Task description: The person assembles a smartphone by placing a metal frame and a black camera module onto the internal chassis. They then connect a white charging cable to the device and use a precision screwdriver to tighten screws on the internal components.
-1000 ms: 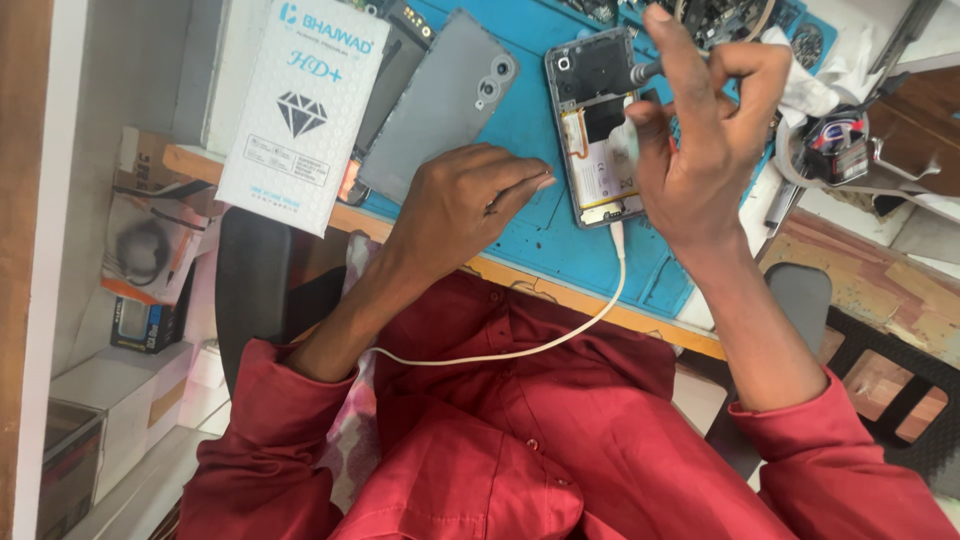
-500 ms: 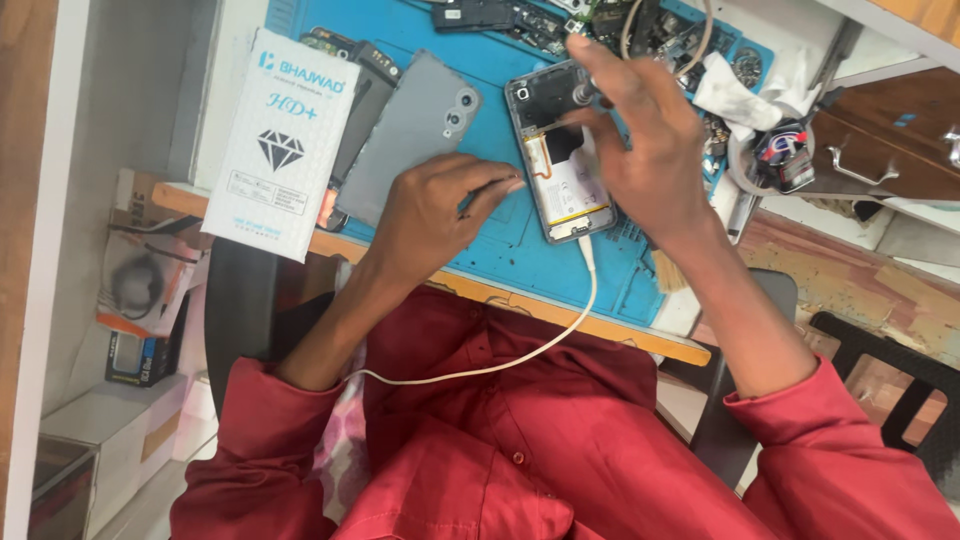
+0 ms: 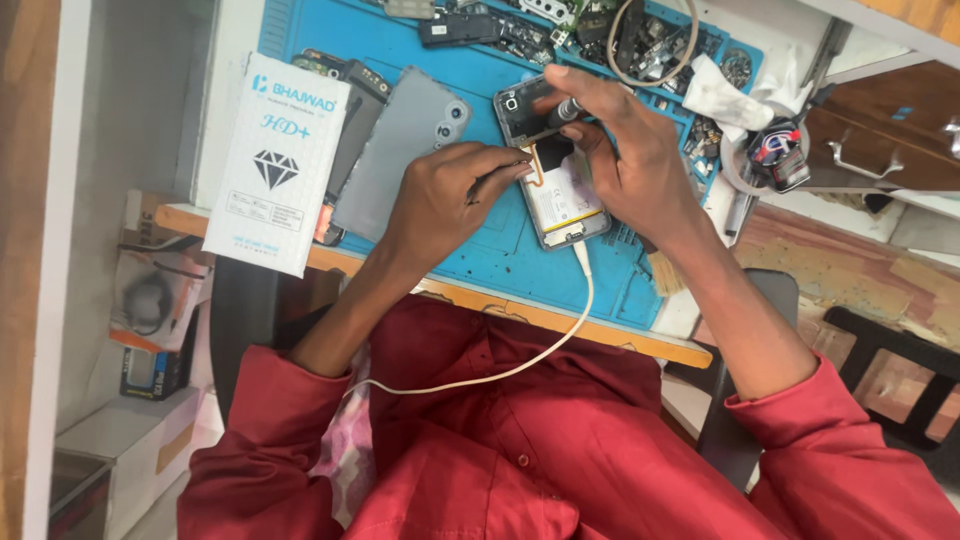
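While the left hand [image 3: 440, 200] pinches thin tweezers [image 3: 495, 180] and the right hand [image 3: 630, 160] grips a slim tool [image 3: 565, 108] over the opened phone [image 3: 553, 165], a slip could probably tear its orange flex cable [image 3: 537, 168].

Matt blue rubbery mat [image 3: 480, 270], glossy white cardboard box [image 3: 277, 165], smooth grey plastic back cover [image 3: 400, 150]

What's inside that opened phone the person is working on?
Inside the opened phone a white battery fills the lower half, with an orange flex strip curving along its left edge and a camera module at the top corner. The right hand and left hand cover the middle, so parts there are hidden.
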